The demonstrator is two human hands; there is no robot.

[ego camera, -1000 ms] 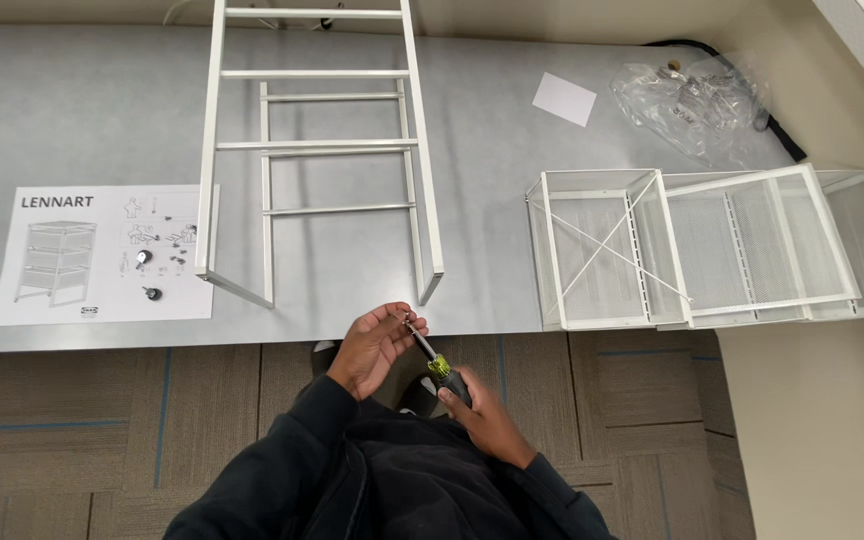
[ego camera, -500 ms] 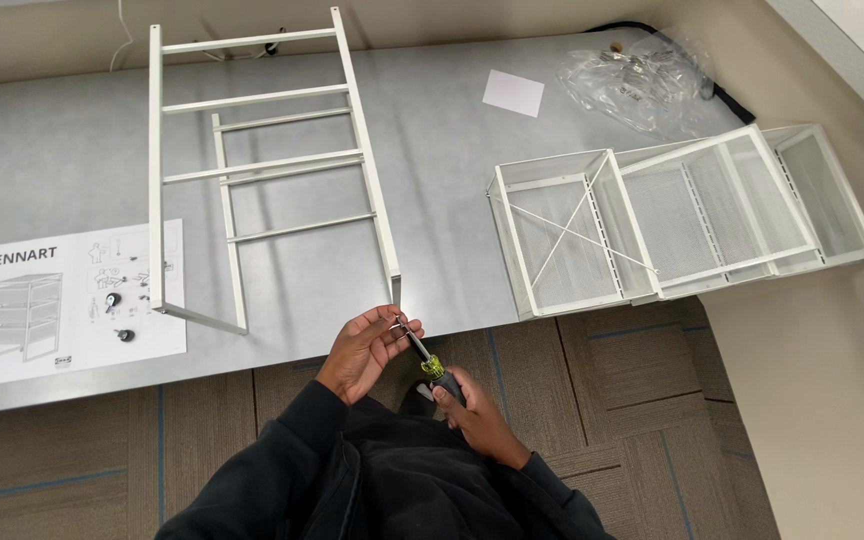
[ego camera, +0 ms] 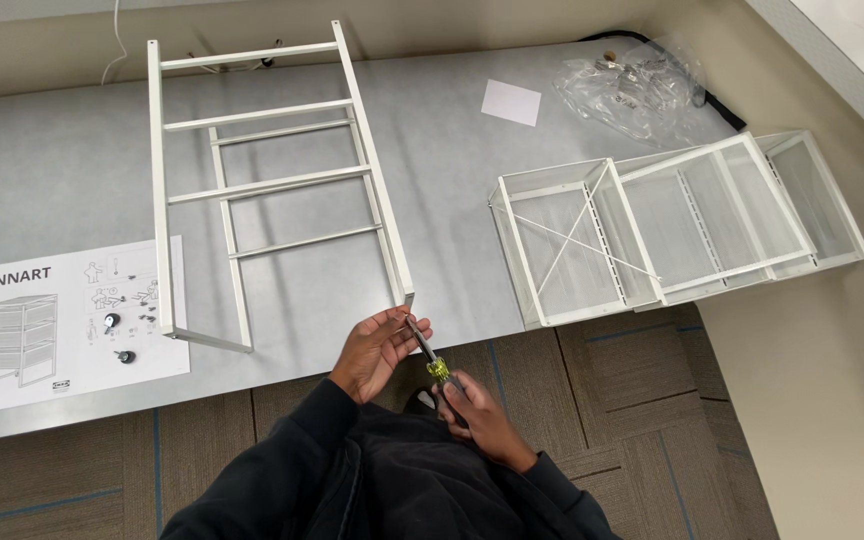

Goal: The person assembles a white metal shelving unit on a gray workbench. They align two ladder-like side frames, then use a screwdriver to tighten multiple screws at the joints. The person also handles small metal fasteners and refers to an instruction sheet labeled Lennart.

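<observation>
A person in a dark long-sleeved top works at the near edge of a grey table (ego camera: pixel 42 190), seen from above. The right hand (ego camera: pixel 472 412) is clenched around the yellow-and-black handle of a screwdriver (ego camera: pixel 432 360), whose metal shaft slants up toward the corner of a white metal ladder-like frame (ego camera: pixel 262 180) lying flat on the table. The left hand (ego camera: pixel 377 350) cups the shaft near its tip, its fingers (ego camera: pixel 402 325) curled just beside the frame's near right corner post. A printed white assembly sheet (ego camera: pixel 62 325) lies at the left, with small black castors (ego camera: pixel 112 322) resting on it. To the right sit white wire-mesh drawer baskets (ego camera: pixel 672 225), a clear plastic bag of fittings (ego camera: pixel 642 90) and a small white paper slip (ego camera: pixel 511 102).
</observation>
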